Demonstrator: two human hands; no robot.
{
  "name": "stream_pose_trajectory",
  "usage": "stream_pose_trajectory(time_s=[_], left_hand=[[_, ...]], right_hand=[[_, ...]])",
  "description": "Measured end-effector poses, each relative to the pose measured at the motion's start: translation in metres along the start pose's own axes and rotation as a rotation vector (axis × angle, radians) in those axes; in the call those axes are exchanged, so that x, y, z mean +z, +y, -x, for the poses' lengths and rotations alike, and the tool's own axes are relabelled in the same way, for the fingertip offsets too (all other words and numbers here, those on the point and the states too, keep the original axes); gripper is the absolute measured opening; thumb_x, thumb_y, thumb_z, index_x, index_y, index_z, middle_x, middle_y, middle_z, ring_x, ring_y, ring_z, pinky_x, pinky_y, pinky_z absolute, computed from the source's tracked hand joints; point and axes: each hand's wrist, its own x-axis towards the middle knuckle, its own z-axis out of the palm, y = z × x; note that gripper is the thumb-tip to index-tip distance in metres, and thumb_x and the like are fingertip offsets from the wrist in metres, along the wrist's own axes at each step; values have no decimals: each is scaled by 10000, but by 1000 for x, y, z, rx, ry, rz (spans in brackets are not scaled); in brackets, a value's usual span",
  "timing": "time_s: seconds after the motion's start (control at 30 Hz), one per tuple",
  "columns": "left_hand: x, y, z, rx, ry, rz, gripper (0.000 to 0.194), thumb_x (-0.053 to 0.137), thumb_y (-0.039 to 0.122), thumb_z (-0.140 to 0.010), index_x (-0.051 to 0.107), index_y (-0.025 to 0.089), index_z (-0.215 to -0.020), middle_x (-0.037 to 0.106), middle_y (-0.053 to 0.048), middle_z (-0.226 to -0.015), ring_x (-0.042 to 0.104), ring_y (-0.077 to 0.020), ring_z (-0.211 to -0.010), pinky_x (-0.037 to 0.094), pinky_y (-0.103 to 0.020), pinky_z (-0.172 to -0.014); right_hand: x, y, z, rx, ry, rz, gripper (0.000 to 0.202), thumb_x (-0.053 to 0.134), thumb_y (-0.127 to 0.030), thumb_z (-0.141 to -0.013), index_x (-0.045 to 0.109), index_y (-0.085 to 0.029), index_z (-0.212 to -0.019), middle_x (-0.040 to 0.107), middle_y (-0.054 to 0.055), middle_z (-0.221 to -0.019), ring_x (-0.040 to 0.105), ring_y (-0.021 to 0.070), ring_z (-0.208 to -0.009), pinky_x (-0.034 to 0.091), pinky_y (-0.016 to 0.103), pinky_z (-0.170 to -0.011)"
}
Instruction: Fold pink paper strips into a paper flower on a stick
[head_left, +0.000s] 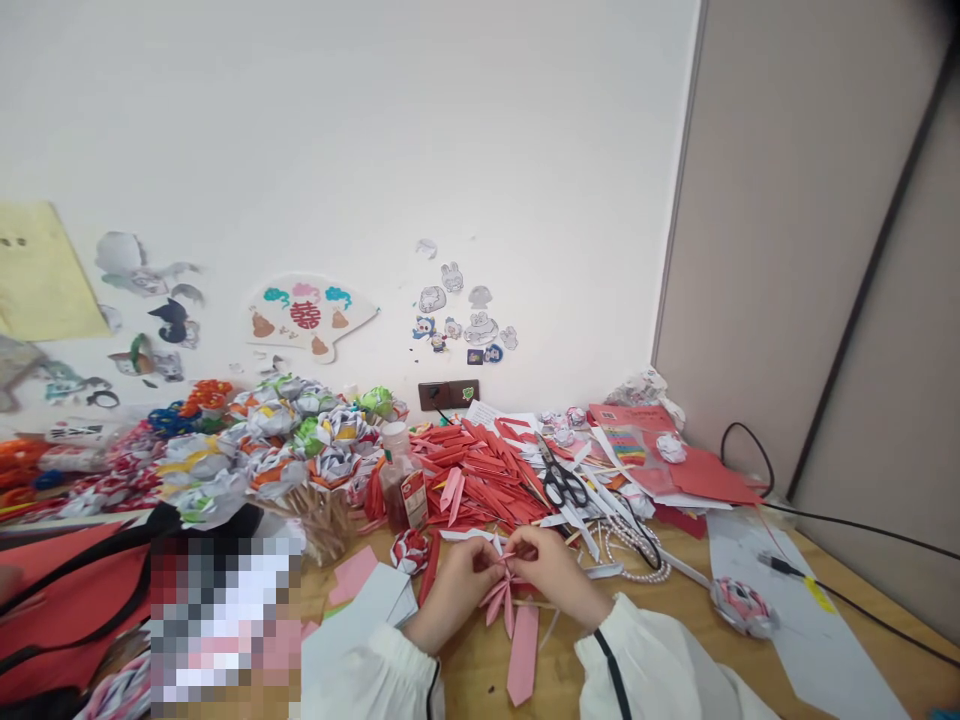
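Observation:
My left hand [466, 578] and my right hand [546, 568] meet over the wooden table, thumbs and fingertips pinched together. Between them they grip the top of a bunch of folded pink paper strips [496, 604], whose pointed ends fan out downward. Exactly how the strips join is hidden by my fingers. A wider folded pink paper strip [523, 655] with a pointed tip lies flat just below. Behind my hands spreads a large heap of folded red paper strips [480, 470]. Close to my left hand sits a red and white paper flower [410, 550].
A bottle [393, 490] stands left of the heap, black-handled scissors [564, 482] to its right. A bead string [651, 576] and a pink-white paper ball [744, 606] lie right. Many paper flowers [274, 420] crowd the left. A black cable [862, 615] crosses the right side.

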Motion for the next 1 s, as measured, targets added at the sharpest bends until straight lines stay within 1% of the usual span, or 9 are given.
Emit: stream_pose_trajectory(time_s=[0.1,0.27,0.4,0.57,0.73,0.8,0.83,0.9,1.0], left_hand=[[2,-4,0,12,14,14,48,549,173,-640,520,153,-609,529,26,-575,482,-124,-557,361,-220,-526],[2,-6,2,33,12,7,51,554,141,-627,517,158,-597,537,23,-585,485,-126,-573,356,-217,-538],[3,-5,3,42,7,-25,79,554,123,-613,502,164,-571,533,21,-584,485,-131,-585,345,-217,-544],[3,-2,4,53,20,-58,88,533,113,-614,484,168,-565,528,15,-582,475,-139,-587,337,-224,-546],[2,4,5,55,43,-67,68,522,139,-629,490,169,-577,521,15,-579,477,-145,-585,348,-230,-547],[3,5,5,48,37,-57,30,514,176,-658,520,163,-632,521,17,-574,482,-142,-563,357,-228,-532],[3,5,4,47,34,-52,40,509,190,-669,533,159,-658,527,17,-576,488,-142,-558,363,-228,-530],[4,5,3,47,42,-49,62,499,194,-678,547,155,-676,547,7,-593,505,-146,-572,375,-232,-543],[3,3,3,43,86,-69,61,499,175,-666,547,153,-636,564,-8,-606,514,-155,-590,373,-240,-554]], right_hand=[[-2,1,0,4,-31,24,109,556,-97,-612,609,-161,-683,612,-5,-653,572,153,-640,438,243,-598],[-1,9,0,-3,-28,101,112,547,-85,-621,606,-165,-671,601,-14,-629,556,138,-599,420,220,-550],[2,13,0,-33,19,250,123,533,-58,-610,601,-159,-620,576,-23,-586,529,123,-563,380,197,-516],[6,4,3,-53,83,322,163,519,-13,-562,582,-163,-562,560,-18,-589,514,136,-608,360,216,-576],[12,-3,4,-114,173,420,185,494,-3,-578,572,-171,-570,567,-1,-633,519,152,-652,358,226,-598],[13,-1,4,-104,202,395,193,484,-4,-596,580,-171,-601,574,-1,-632,527,151,-638,366,223,-584],[13,-1,3,-96,203,368,198,481,-7,-604,588,-172,-622,584,1,-639,535,152,-638,372,224,-583],[14,1,3,-96,179,312,211,478,-10,-619,606,-171,-665,605,5,-664,551,153,-646,388,226,-593],[13,2,2,-124,130,271,226,475,-11,-637,623,-168,-703,614,9,-692,560,153,-660,402,231,-608]])
